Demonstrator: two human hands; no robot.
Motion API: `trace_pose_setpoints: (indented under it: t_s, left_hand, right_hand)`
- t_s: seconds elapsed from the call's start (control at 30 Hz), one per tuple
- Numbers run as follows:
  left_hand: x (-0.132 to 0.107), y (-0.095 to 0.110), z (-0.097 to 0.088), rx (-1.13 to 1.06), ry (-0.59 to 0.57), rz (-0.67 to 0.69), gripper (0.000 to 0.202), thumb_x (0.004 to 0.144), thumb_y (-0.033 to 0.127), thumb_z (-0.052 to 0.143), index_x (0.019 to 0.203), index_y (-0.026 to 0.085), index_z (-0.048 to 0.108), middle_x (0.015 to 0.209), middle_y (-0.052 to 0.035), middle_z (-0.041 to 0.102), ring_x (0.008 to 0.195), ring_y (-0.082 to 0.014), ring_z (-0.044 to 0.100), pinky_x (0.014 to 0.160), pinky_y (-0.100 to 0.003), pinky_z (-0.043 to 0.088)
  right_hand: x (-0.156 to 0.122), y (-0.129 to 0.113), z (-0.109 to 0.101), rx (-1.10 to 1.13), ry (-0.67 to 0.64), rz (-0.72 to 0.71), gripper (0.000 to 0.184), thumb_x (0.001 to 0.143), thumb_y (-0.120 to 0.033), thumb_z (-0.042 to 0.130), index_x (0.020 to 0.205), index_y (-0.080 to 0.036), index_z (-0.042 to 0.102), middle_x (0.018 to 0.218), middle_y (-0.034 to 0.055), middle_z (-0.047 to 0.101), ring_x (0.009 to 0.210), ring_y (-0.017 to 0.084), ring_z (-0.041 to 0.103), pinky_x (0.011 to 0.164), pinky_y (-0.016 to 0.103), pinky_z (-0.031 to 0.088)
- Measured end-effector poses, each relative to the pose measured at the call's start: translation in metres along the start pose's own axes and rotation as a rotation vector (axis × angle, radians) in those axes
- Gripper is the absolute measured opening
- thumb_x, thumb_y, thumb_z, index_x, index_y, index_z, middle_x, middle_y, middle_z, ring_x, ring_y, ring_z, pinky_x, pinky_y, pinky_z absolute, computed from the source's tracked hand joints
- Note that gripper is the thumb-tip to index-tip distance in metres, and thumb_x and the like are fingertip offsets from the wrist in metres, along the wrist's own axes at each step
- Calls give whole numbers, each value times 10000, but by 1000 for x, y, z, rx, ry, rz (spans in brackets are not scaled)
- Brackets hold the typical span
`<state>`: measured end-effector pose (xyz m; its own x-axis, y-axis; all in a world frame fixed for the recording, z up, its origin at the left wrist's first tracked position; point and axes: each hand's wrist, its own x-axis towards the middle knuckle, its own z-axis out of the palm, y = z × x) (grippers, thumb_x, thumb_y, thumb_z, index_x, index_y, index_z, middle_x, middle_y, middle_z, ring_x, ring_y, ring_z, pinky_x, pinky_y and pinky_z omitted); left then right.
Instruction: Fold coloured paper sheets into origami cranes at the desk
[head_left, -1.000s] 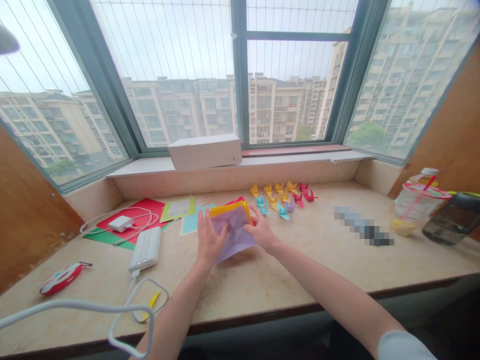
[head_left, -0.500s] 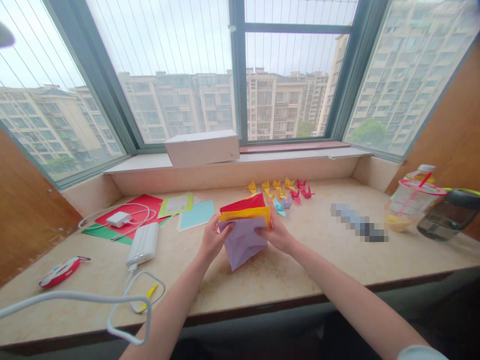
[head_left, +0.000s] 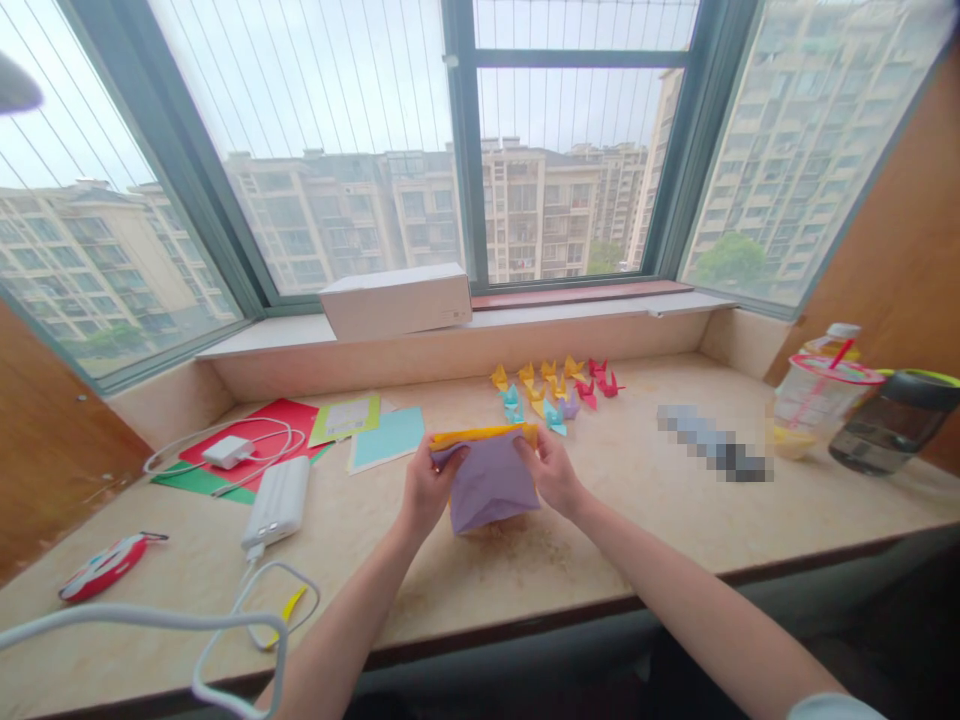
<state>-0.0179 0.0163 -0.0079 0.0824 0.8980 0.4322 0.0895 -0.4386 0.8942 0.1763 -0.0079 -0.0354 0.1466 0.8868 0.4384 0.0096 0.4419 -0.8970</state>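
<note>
My left hand [head_left: 427, 487] grips the left edge of a small stack of coloured paper, thumb on the front face. On the opposite edge my right hand [head_left: 558, 474] holds the same stack, its thumb on the front too. A purple sheet [head_left: 493, 487] faces me, creased toward the bottom. Along the top shows a strip of orange-yellow paper [head_left: 480, 436] behind it. Just beyond the stack stand several folded paper cranes [head_left: 555, 389] in yellow, red, light blue and purple.
To the left lie a light-blue sheet [head_left: 388, 437], a red sheet [head_left: 274, 420], a white charger [head_left: 228, 452], a power bank [head_left: 277, 502] with cables, and a red-and-white object [head_left: 106, 568]. A white box [head_left: 397, 303] rests on the sill. A cup [head_left: 821, 400] and dark bottle [head_left: 892, 425] stand right.
The red paper that stuck up behind the yellow is out of sight now. The stack has tilted and its top edge is lower, so more cranes show. The view has shifted slightly.
</note>
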Motion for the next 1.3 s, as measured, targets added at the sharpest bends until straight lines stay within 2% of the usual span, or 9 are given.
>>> trace_pose_setpoints:
  t_s: [0.2, 0.3, 0.43, 0.7, 0.83, 1.0, 1.1, 1.2, 1.3]
  left_hand:
    - [-15, 29, 12, -134, 43, -122, 363, 745, 418, 749, 979, 190, 590, 802, -12, 719, 676, -177, 654, 612, -255, 515]
    - [-25, 36, 19, -237, -28, -267, 470, 728, 425, 769, 1082, 164, 604, 899, -43, 738, 740, -196, 677, 646, -271, 537]
    - [-39, 37, 27, -306, -115, -415, 457, 691, 447, 798, 983, 113, 689, 839, -62, 743, 751, -242, 686, 678, -316, 552]
    - [-62, 33, 46, -371, 18, -412, 487, 758, 536, 713, 1034, 138, 661, 845, -59, 732, 766, -252, 684, 624, -307, 542]
    - [-66, 30, 56, -231, 179, -287, 444, 823, 531, 635, 1035, 142, 653, 940, -80, 728, 886, -254, 673, 760, -317, 539]
    - [-64, 25, 63, -270, 179, -291, 406, 866, 468, 576, 1120, 155, 622, 1018, -72, 723, 908, -235, 676, 785, -313, 531]
    - [-55, 26, 58, -140, 246, -289, 397, 850, 497, 586, 1032, 149, 637, 871, -51, 716, 786, -230, 672, 684, -297, 517]
    - [-42, 31, 46, 194, 304, -166, 355, 826, 469, 632, 1003, 162, 642, 886, -66, 704, 832, -254, 671, 729, -318, 510]
    - [-30, 36, 31, 525, 283, -101, 495, 854, 407, 615, 1276, 168, 521, 1003, -111, 684, 902, -301, 677, 765, -390, 524]
  right_hand:
    - [-5, -10, 7, -112, 205, -53, 252, 971, -424, 437, 920, -207, 554, 740, 15, 587, 654, 170, 518, 587, 281, 451]
    - [-6, -15, 4, -186, 305, -87, 241, 983, -387, 403, 868, -219, 530, 712, 4, 551, 659, 176, 503, 604, 288, 426]
    - [-9, -22, -3, -260, 350, -131, 264, 986, -371, 392, 794, -234, 512, 659, -9, 520, 612, 180, 489, 584, 289, 381]
    - [-15, -46, -12, -293, 292, -211, 257, 978, -369, 441, 1001, -213, 643, 840, 39, 690, 735, 204, 619, 671, 292, 448]
    - [-11, -44, -15, -302, 216, -93, 327, 978, -437, 441, 857, -196, 625, 688, 7, 628, 582, 166, 538, 548, 267, 395]
    - [-9, -42, -21, -341, 208, -71, 284, 969, -423, 465, 858, -200, 602, 685, 4, 623, 601, 173, 553, 573, 274, 401]
    - [-13, -42, -19, -363, 211, -75, 261, 988, -389, 418, 973, -202, 600, 756, 27, 656, 664, 196, 601, 623, 291, 436]
    - [-11, -36, -14, -397, 174, -51, 258, 1001, -313, 363, 1066, -206, 588, 887, 59, 693, 787, 215, 650, 695, 302, 473]
    - [-1, -24, -5, -481, 116, 14, 253, 994, -247, 354, 1074, -196, 588, 930, 81, 702, 854, 223, 667, 742, 315, 486]
